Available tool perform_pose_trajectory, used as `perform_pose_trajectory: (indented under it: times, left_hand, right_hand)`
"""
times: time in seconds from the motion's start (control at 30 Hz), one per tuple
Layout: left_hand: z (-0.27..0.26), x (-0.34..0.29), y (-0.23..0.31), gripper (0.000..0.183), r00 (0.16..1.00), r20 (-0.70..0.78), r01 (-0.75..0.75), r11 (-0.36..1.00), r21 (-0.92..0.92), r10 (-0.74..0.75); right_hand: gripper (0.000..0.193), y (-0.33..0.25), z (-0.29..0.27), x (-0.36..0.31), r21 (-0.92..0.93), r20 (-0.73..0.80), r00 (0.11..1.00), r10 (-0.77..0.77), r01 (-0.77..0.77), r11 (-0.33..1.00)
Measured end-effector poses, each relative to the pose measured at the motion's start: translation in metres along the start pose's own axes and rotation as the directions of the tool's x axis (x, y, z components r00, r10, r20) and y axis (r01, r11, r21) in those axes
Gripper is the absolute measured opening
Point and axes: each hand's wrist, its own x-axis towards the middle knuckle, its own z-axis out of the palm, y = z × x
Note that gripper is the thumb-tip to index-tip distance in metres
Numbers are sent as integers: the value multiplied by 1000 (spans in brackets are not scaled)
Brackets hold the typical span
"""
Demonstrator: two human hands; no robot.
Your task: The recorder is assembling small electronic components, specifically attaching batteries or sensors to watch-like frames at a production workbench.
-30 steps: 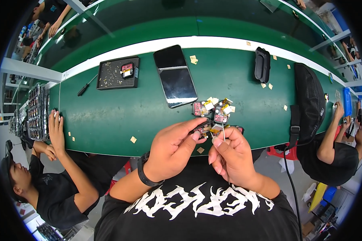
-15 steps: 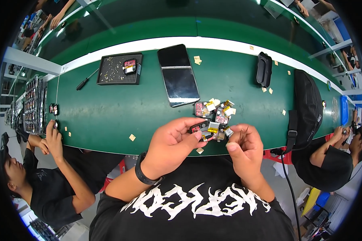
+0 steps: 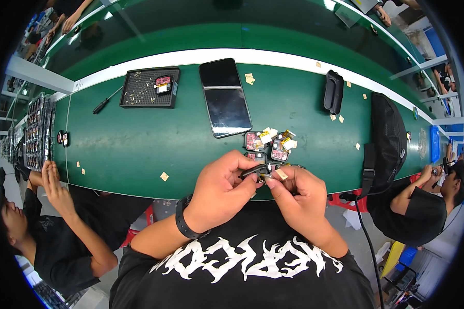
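Observation:
My left hand (image 3: 219, 188) is closed on a small black device case (image 3: 253, 170), tilted so that its edge shows, with thumb below and fingers above. My right hand (image 3: 303, 196) meets the case from the right, thumb and forefinger pinched. A small tan piece (image 3: 282, 174) shows at those fingertips; what else they pinch is partly hidden. Just beyond my hands lie several open cases with red circuit boards (image 3: 253, 140). Silver pouch batteries with yellow tape and pale squares (image 3: 288, 143) rest on them.
A dark phone-like slab (image 3: 226, 98) lies mid-table. Farther left are a black tray (image 3: 149, 101) with tiny parts and a screwdriver (image 3: 107, 101). To the right are a black holder (image 3: 334, 92) and a black bag (image 3: 389, 139). Co-workers sit at both sides.
My right hand has moved left to the case, its fingertips now against it. My left hand has tilted the case, so its board and battery no longer face up. The view has shifted slightly.

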Motion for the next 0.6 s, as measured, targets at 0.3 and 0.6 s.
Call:
perform_pose_trajectory:
  times: [0.3, 0.6]
  left_hand:
    - [-6, -3, -5, 26, 986, 126, -109, 994, 17, 106]
    - [-19, -10, -13, 28, 951, 279, -108, 988, -110, 135]
  right_hand:
    - [12, 8, 9, 3, 44, -67, 988, -141, 144, 989]
    - [22, -3, 3, 9, 487, 75, 964, 256, -259, 834]
